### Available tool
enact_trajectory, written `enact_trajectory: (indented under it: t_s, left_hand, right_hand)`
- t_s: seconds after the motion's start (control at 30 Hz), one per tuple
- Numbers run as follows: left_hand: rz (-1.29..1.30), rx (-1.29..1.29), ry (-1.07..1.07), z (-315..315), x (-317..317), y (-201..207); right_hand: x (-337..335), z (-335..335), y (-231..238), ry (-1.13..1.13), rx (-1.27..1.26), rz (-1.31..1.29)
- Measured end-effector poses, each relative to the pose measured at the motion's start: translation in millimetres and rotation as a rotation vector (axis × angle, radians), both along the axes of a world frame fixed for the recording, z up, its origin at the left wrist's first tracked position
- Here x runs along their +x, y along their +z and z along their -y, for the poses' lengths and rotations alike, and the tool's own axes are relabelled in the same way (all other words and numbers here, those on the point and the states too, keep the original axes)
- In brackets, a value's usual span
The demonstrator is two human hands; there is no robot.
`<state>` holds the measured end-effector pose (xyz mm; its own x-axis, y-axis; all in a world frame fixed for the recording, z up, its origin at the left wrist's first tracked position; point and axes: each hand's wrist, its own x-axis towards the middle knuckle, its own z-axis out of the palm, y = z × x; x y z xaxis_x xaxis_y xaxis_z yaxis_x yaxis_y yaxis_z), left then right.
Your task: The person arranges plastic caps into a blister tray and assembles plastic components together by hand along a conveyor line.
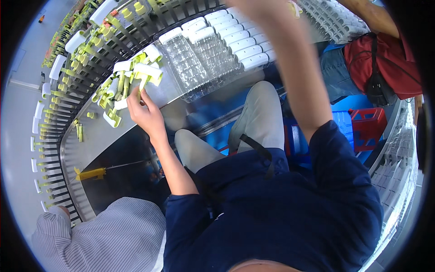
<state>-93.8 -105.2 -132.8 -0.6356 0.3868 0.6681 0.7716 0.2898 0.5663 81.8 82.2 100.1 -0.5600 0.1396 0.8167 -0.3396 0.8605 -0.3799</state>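
Observation:
My left hand is at the near side of a loose pile of white and yellow-green plastic parts on the metal worktop. Its thumb and forefinger are closed on the yellow-green stem of a white-topped plastic part. My right arm reaches far forward over the worktop. The right hand is blurred and partly cut off by the upper edge, so its fingers and anything in them cannot be made out. Beneath that arm, rows of white plastic pieces fill part of a clear plastic tray.
A curved slatted conveyor carries white and yellow-green parts around the left and far side. Co-workers in a striped shirt and a red top sit close by. Blue and red crates stand at right.

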Motion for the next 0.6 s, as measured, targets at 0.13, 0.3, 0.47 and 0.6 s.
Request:
enact_trajectory:
  t_s: [0.13, 0.3, 0.47, 0.6]
  left_hand:
    - [-0.032, 0.078, -0.255, 4, 31, 48]
    - [0.298, 0.133, -0.432, 8, 54, 41]
    - [0.283, 0.222, -0.374, -2, 62, 41]
    - [0.227, 0.069, -0.379, -11, 48, 33]
  right_hand:
    - [-88, 12, -128, 0.153, -0.518, 0.241]
    - [-85, 39, -131, 0.668, -1.073, 0.352]
    - [-80, 34, -131, 0.737, -1.133, 0.400]
    - [-80, 15, -154, 0.443, -1.127, 0.388]
